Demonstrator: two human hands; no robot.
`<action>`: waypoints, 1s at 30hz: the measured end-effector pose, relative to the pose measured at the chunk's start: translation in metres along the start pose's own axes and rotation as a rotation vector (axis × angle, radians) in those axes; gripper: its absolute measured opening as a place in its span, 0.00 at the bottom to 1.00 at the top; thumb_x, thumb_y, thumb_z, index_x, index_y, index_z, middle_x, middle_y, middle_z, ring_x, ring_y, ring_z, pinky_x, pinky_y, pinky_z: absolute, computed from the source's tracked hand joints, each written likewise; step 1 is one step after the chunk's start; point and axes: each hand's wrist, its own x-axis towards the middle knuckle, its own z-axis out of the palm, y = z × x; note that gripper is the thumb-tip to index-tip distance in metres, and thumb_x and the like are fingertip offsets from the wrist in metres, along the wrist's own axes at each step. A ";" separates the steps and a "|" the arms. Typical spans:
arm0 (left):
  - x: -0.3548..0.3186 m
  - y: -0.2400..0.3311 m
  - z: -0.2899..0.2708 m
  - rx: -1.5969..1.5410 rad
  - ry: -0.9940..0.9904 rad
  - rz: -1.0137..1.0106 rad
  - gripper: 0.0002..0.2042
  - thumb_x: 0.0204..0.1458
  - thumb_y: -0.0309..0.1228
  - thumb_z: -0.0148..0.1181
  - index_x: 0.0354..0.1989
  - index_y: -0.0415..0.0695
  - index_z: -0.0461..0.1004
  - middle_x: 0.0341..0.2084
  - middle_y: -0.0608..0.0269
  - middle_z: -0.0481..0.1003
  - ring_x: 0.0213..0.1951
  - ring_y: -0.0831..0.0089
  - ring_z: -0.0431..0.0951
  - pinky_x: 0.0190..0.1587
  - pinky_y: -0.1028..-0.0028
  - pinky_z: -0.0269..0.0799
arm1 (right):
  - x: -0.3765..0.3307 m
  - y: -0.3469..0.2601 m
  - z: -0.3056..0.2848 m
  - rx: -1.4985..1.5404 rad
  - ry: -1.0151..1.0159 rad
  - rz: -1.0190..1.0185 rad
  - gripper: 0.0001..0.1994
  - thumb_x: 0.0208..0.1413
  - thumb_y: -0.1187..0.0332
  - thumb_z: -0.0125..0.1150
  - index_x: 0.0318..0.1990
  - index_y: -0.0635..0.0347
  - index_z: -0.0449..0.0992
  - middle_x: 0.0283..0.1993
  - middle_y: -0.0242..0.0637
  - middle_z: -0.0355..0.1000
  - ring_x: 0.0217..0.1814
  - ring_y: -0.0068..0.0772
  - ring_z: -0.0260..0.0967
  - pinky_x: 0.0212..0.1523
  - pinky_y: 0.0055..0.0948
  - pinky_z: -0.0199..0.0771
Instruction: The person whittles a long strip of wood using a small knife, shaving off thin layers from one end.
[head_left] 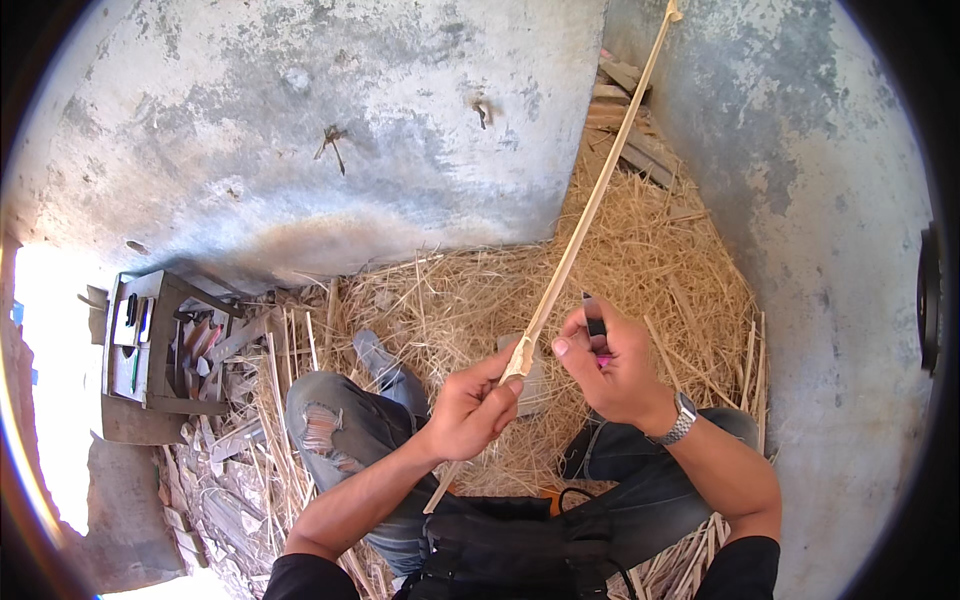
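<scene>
A long, pale wooden stick (588,218) slants from my lap up to the top right. My left hand (474,408) is closed around its lower part, where a wider carved piece (518,362) shows by the thumb. The stick's lower tip comes out below that hand. Just right of the stick, apart from it, my right hand (625,365) is closed on a small knife (595,322). Its dark blade points up past the fingers, and a bit of pink shows below; the rest is hidden in the palm.
Straw-like shavings (455,300) cover the floor around my bent legs (345,425). A small wooden stand (150,340) with pens on top is at the left. Walls rise ahead (400,130) and at the right (830,330). Wood pieces (640,150) lie in the far corner.
</scene>
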 end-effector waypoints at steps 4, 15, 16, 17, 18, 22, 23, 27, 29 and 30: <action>-0.001 -0.009 -0.005 0.135 -0.004 0.070 0.27 0.66 0.22 0.46 0.73 0.40 0.55 0.15 0.74 0.63 0.17 0.86 0.64 0.21 0.80 0.61 | 0.001 -0.005 -0.005 -0.002 -0.031 0.065 0.07 0.60 0.70 0.65 0.40 0.64 0.76 0.16 0.18 0.58 0.19 0.08 0.54 0.20 0.17 0.52; 0.005 -0.009 -0.003 0.777 0.058 0.340 0.31 0.56 0.19 0.54 0.71 0.38 0.57 0.12 0.53 0.69 0.14 0.62 0.73 0.23 0.67 0.69 | -0.001 -0.003 -0.003 0.307 -0.067 0.351 0.07 0.59 0.70 0.66 0.34 0.66 0.80 0.18 0.14 0.61 0.19 0.05 0.52 0.19 0.16 0.48; 0.005 -0.008 -0.002 0.788 0.060 0.340 0.31 0.56 0.19 0.54 0.71 0.37 0.57 0.12 0.53 0.68 0.15 0.62 0.73 0.23 0.66 0.70 | 0.000 -0.003 -0.003 0.322 -0.073 0.369 0.07 0.60 0.70 0.66 0.35 0.66 0.80 0.18 0.15 0.62 0.19 0.05 0.52 0.19 0.16 0.48; 0.005 -0.005 -0.002 0.799 0.061 0.339 0.31 0.56 0.19 0.54 0.71 0.37 0.57 0.12 0.53 0.68 0.15 0.62 0.73 0.23 0.66 0.70 | 0.000 -0.002 -0.003 0.336 -0.079 0.387 0.07 0.60 0.70 0.65 0.35 0.66 0.80 0.18 0.15 0.62 0.19 0.05 0.52 0.18 0.17 0.48; 0.005 -0.004 -0.001 0.809 0.062 0.341 0.31 0.56 0.19 0.54 0.71 0.37 0.57 0.12 0.54 0.68 0.15 0.62 0.73 0.23 0.66 0.70 | 0.000 -0.003 -0.003 0.389 -0.084 0.406 0.07 0.60 0.70 0.65 0.35 0.66 0.79 0.18 0.16 0.62 0.19 0.05 0.53 0.18 0.17 0.48; 0.007 -0.012 -0.004 0.813 0.065 0.397 0.32 0.55 0.19 0.54 0.71 0.37 0.57 0.12 0.54 0.68 0.15 0.61 0.73 0.23 0.65 0.70 | -0.001 -0.001 -0.002 0.592 -0.121 0.511 0.06 0.62 0.70 0.61 0.35 0.64 0.77 0.18 0.19 0.64 0.17 0.07 0.54 0.17 0.18 0.49; 0.007 -0.012 -0.004 0.811 0.065 0.401 0.32 0.55 0.19 0.54 0.71 0.37 0.57 0.12 0.54 0.68 0.15 0.61 0.73 0.24 0.65 0.70 | -0.001 0.001 -0.002 0.640 -0.133 0.545 0.06 0.62 0.70 0.60 0.35 0.64 0.77 0.18 0.20 0.64 0.17 0.08 0.55 0.16 0.18 0.49; 0.008 -0.012 -0.003 0.808 0.055 0.425 0.32 0.56 0.19 0.54 0.72 0.37 0.56 0.13 0.53 0.68 0.16 0.60 0.73 0.23 0.64 0.70 | -0.002 0.003 -0.001 0.698 -0.133 0.577 0.06 0.63 0.70 0.57 0.36 0.63 0.75 0.20 0.23 0.65 0.17 0.11 0.56 0.17 0.19 0.50; 0.008 -0.010 -0.003 0.785 0.044 0.363 0.31 0.57 0.20 0.54 0.72 0.37 0.56 0.12 0.55 0.67 0.15 0.62 0.73 0.23 0.66 0.69 | -0.004 0.002 0.004 0.566 -0.075 0.546 0.05 0.64 0.71 0.54 0.38 0.63 0.74 0.21 0.25 0.66 0.17 0.13 0.56 0.17 0.20 0.52; 0.007 -0.009 -0.003 0.771 0.037 0.334 0.31 0.58 0.20 0.53 0.72 0.38 0.56 0.12 0.55 0.67 0.15 0.64 0.73 0.23 0.67 0.69 | -0.007 0.001 0.005 0.479 -0.018 0.406 0.05 0.63 0.72 0.53 0.38 0.62 0.74 0.21 0.27 0.66 0.17 0.15 0.57 0.17 0.20 0.53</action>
